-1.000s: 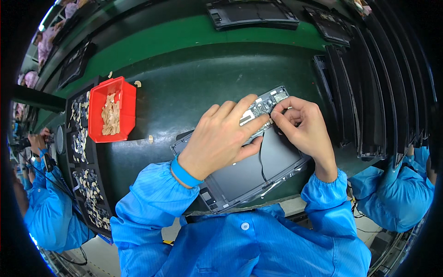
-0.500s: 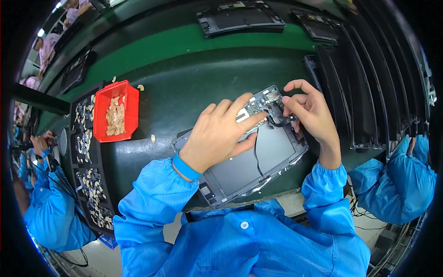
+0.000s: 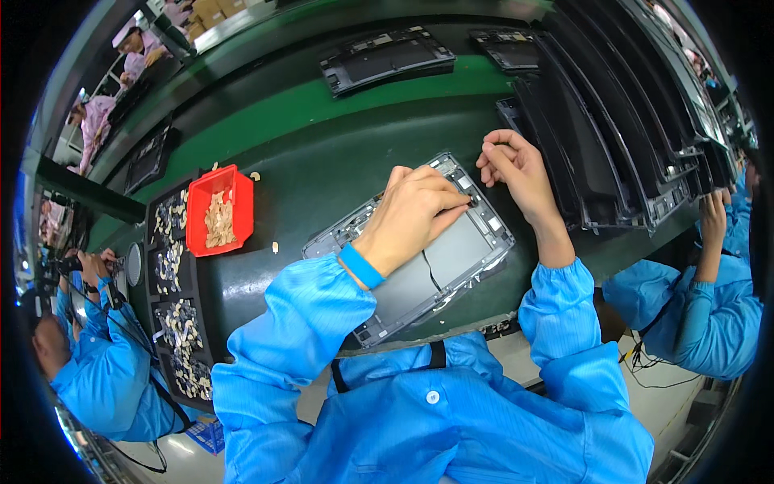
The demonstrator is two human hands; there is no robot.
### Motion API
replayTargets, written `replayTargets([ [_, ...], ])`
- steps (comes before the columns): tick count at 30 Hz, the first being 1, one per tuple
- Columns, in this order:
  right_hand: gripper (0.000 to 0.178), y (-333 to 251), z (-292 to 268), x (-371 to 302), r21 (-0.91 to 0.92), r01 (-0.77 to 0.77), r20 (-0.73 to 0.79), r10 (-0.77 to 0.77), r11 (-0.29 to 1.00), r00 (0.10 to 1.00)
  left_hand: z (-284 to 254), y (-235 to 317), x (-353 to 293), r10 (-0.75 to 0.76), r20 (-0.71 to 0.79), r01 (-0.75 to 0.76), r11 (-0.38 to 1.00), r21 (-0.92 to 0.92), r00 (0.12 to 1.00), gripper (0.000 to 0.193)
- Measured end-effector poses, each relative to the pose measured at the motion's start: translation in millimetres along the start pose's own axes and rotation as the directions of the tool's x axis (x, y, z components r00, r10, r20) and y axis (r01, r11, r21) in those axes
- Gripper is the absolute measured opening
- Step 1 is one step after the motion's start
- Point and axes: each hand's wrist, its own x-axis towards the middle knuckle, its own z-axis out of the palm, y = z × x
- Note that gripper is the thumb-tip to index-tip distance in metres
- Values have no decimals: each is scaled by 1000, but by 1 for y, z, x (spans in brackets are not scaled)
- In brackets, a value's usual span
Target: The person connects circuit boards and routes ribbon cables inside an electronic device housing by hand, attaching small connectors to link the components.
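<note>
An opened flat electronic device point(image 3: 389, 310), like a tablet housing, lies slanted on the green bench before me. It has a large grey panel, a circuit strip along its far side and a thin black wire point(image 3: 432, 270). My left hand point(image 3: 411, 216), with a blue wristband point(image 3: 362, 265), reaches across it. Its thumb and fingertips pinch together at a small black part by the right end of the circuit strip; what they grip is mostly hidden. Off the far right corner, my right hand point(image 3: 518, 176) hovers with curled fingers and thumb drawn together. Anything between them is too small to make out.
To the left stand a red bin point(image 3: 246, 214) of small tan pieces and a black compartment tray point(image 3: 205, 343) of small parts. Dark housings point(image 3: 601, 153) stand in a row at the right. More devices point(image 3: 387, 60) lie beyond. Co-workers sit on both sides.
My left hand has gone from spread fingers over the circuit strip to a pinch at its right end. My right hand has lifted off the device's cable, fingers curling in. The view has shifted.
</note>
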Motion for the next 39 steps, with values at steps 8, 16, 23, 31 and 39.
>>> replayTargets([
  [8, 18, 0, -3, -1, -58, -21, -55, 17, 998, 998, 12, 5, 4, 48, 11, -49, 991, 124, 999, 15],
  [16, 20, 3, -5, 0, -100, -42, -62, 35, 994, 997, 14, 6, 6, 72, -47, -64, 987, 148, 996, 15],
  [23, 18, 1, -3, -1, -147, -49, -57, 41, 988, 998, 17, 8, 5, 64, -48, -57, 989, 135, 997, 13],
  [31, 19, 2, -3, -2, -164, -47, -49, 39, 985, 998, 15, 6, 8, 37, -44, -33, 994, 102, 998, 13],
  [39, 20, 2, -3, -2, -172, -36, -42, 29, 984, 999, 19, 6, 9, 57, -15, -55, 994, 98, 998, 14],
])
